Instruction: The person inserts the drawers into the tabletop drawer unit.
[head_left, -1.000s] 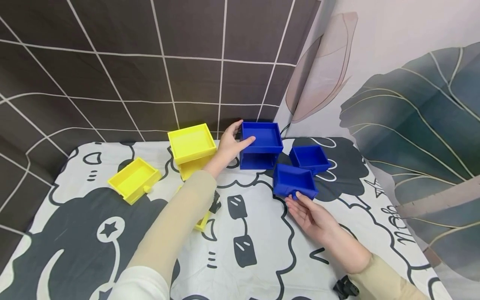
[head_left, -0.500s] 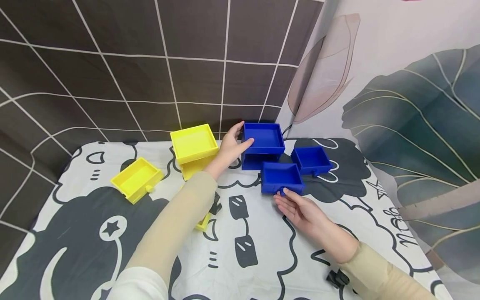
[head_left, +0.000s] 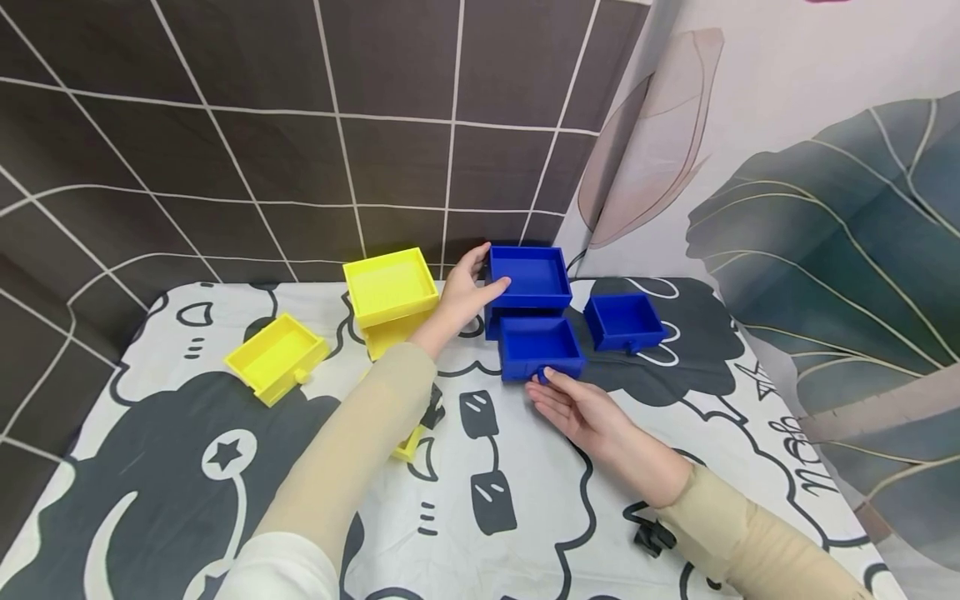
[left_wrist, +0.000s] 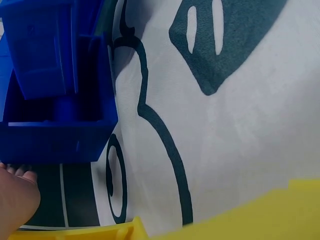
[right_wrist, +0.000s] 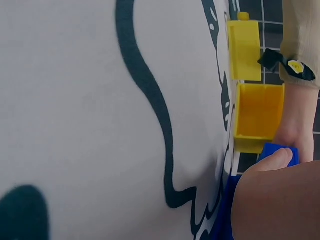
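Note:
A small blue drawer case [head_left: 529,277] with a tray-like top and an open front stands by the back wall. My left hand [head_left: 463,298] holds it by its left side, thumb over the top rim. In front of the case is a blue drawer [head_left: 538,342], and my right hand [head_left: 583,415] pinches its knob between thumb and fingers. From the left wrist view, the drawer [left_wrist: 42,65] overlaps the opening of the case [left_wrist: 55,142]. A second blue drawer [head_left: 624,322] lies to the right, knob facing forward.
Left of the blue case stands a yellow drawer case [head_left: 390,285], partly behind my left arm. One yellow drawer [head_left: 276,357] lies farther left; another yellow piece [head_left: 407,447] is mostly hidden under the left forearm. A patterned cloth [head_left: 525,550] covers the table.
My right hand has carried the blue drawer leftward and back, from beside the second drawer to right before the blue case's opening. My left hand keeps its hold on the case.

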